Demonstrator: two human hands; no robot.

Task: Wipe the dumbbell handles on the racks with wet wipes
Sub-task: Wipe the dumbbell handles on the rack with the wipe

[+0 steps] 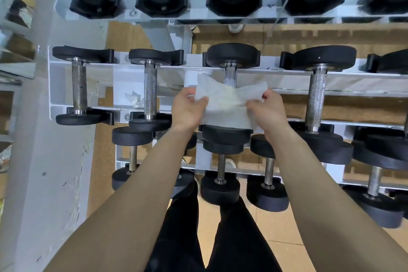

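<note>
You face the rack (353, 79), which carries three tiers of dumbbells: one far, one in the middle, one nearest your legs. On the middle tier the handles lie side by side, each running near to far. The wet wipe (225, 99) is spread above the third handle (230, 77) from the left, between your left hand (187, 109) at its left edge and your right hand (267, 110) at its right edge. A pillar (44, 161) stands left of the rack.
</note>
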